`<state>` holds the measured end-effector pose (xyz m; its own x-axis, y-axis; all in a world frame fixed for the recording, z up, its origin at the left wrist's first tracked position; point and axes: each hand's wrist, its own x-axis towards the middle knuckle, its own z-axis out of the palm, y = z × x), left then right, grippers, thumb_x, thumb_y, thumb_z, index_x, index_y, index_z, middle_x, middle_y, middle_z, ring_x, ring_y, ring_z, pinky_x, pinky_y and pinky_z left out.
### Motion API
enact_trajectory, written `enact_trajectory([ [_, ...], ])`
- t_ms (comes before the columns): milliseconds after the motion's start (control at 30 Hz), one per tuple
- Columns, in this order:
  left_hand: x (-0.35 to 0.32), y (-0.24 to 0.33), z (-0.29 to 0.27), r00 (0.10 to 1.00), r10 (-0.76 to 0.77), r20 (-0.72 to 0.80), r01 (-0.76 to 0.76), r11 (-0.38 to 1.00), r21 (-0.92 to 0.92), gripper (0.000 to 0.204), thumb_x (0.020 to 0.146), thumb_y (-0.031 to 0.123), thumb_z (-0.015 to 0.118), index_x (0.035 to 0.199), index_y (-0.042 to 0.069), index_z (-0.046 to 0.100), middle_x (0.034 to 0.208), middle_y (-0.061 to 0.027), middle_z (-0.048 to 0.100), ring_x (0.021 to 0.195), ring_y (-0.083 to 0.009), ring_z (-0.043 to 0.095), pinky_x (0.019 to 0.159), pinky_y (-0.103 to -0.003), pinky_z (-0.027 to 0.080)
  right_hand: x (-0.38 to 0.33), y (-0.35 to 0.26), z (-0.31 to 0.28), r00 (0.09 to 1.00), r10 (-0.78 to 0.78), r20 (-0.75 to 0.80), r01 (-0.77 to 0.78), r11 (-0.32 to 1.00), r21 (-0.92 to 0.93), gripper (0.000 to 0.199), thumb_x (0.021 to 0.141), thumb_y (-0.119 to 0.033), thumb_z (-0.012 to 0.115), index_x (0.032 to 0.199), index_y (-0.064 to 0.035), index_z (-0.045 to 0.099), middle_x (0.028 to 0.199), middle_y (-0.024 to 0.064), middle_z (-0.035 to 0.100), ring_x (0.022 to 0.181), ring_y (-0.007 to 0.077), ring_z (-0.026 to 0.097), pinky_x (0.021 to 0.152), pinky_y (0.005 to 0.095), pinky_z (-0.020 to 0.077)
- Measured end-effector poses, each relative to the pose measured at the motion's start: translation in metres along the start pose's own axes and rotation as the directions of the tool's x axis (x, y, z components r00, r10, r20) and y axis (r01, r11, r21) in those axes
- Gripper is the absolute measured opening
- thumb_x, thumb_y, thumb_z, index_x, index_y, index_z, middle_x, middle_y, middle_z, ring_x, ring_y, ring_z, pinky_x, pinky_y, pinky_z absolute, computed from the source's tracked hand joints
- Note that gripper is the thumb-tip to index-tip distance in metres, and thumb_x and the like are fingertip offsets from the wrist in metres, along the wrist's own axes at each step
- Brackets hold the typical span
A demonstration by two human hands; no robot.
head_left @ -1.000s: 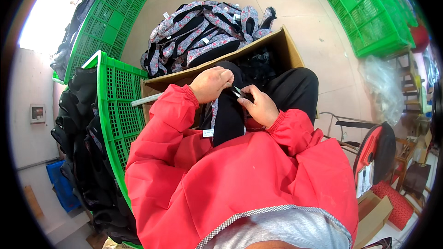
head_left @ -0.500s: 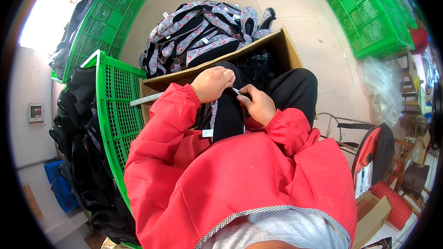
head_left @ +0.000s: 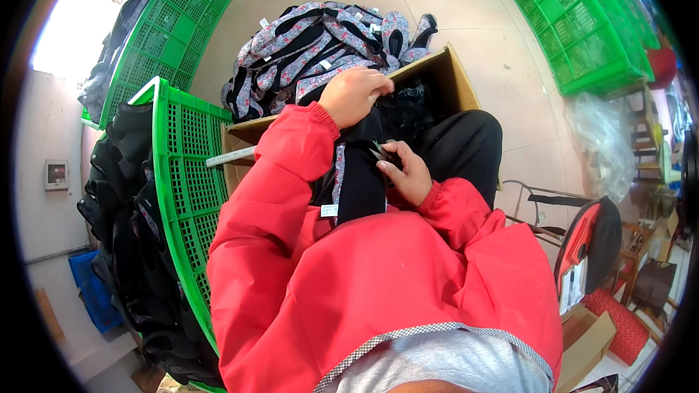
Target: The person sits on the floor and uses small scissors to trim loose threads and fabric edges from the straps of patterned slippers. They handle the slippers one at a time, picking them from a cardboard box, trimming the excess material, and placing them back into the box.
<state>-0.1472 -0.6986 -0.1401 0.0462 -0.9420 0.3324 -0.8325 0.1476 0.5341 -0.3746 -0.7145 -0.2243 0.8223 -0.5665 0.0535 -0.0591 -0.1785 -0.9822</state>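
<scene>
Across my lap lies a black fabric piece (head_left: 360, 182) with a floral edge strip and a white label (head_left: 329, 210). My right hand (head_left: 409, 175) is closed on small metal thread snips (head_left: 378, 152), their pointed blades over the top of the fabric. My left hand (head_left: 355, 94) is raised above and beyond the fabric, near the cardboard box (head_left: 455, 80). Its fingers are pinched together; whatever they hold is too small or hidden to make out. Dark material (head_left: 408, 105) sits inside the box.
Beyond the box is a heap of floral-and-black fabric pieces (head_left: 291, 51) on the floor. At my left stands a green crate (head_left: 191, 167) beside stacked black pieces (head_left: 135, 247). Another green crate (head_left: 575, 29) is at the far right, with a clear plastic bag (head_left: 597, 138) below it.
My left hand has moved up and away from the right hand, toward the box. My right hand stays over the fabric, slightly lower, and the snips' blades now show apart.
</scene>
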Motion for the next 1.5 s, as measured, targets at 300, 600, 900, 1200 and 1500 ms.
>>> enact_trajectory([
  [300, -0.014, -0.025, -0.01, 0.964, -0.142, -0.224, 0.157, 0.986, 0.051, 0.011, 0.08, 0.001, 0.063, 0.089, 0.003, 0.07, 0.098, -0.0109, 0.069, 0.091, -0.0261, 0.067, 0.082, -0.036, 0.052, -0.006, 0.007, 0.002, 0.994, 0.038, -0.107, -0.014, 0.975, 0.221, 0.035, 0.081, -0.006, 0.079, 0.111, -0.0046, 0.059, 0.094, 0.0016, 0.059, 0.084, 0.0112, 0.058, 0.078, 0.0243, 0.0477],
  [600, -0.118, 0.015, 0.0, 0.756, -0.65, 0.077, 0.585, 0.619, -0.524, 0.017, 0.091, 0.003, 0.065, 0.107, 0.0, 0.061, 0.091, -0.0001, 0.062, 0.083, -0.0057, 0.057, 0.075, -0.02, 0.047, -0.003, 0.012, -0.001, 0.91, 0.411, 0.06, -0.386, 0.785, 0.485, 0.034, 0.081, -0.004, 0.079, 0.104, -0.0048, 0.054, 0.087, 0.0, 0.058, 0.074, 0.007, 0.057, 0.071, 0.0221, 0.0484],
  [900, -0.172, 0.035, 0.033, 0.64, -0.759, 0.12, 0.549, 0.342, -0.762, 0.016, 0.087, -0.004, 0.068, 0.098, 0.004, 0.06, 0.083, 0.0061, 0.058, 0.07, -0.0008, 0.049, 0.065, -0.017, 0.04, -0.006, 0.008, -0.001, 0.897, 0.411, 0.159, -0.425, 0.71, 0.561, 0.044, 0.08, -0.006, 0.081, 0.11, -0.0087, 0.049, 0.084, -0.0009, 0.053, 0.074, 0.0065, 0.053, 0.07, 0.021, 0.0449],
  [1200, -0.172, 0.067, 0.039, 0.667, -0.641, -0.381, 0.619, 0.761, -0.197, 0.02, 0.074, -0.008, 0.066, 0.084, 0.001, 0.051, 0.079, -0.0072, 0.048, 0.061, -0.0187, 0.048, 0.058, -0.029, 0.043, -0.011, 0.012, 0.004, 0.929, 0.352, 0.117, -0.369, 0.844, 0.39, 0.044, 0.078, -0.011, 0.083, 0.107, -0.0069, 0.049, 0.08, -0.002, 0.05, 0.069, 0.0062, 0.047, 0.065, 0.023, 0.043],
  [1500, -0.177, 0.061, 0.057, 0.196, -0.948, -0.249, 0.287, 0.299, -0.91, 0.002, 0.091, 0.004, 0.056, 0.093, 0.002, 0.055, 0.091, -0.0062, 0.056, 0.082, -0.015, 0.053, 0.067, -0.028, 0.046, -0.013, 0.0, 0.014, 0.95, 0.31, 0.028, -0.305, 0.908, 0.286, 0.036, 0.084, -0.009, 0.075, 0.113, -0.0028, 0.055, 0.092, 0.0011, 0.059, 0.081, 0.0078, 0.055, 0.076, 0.0236, 0.0462],
])
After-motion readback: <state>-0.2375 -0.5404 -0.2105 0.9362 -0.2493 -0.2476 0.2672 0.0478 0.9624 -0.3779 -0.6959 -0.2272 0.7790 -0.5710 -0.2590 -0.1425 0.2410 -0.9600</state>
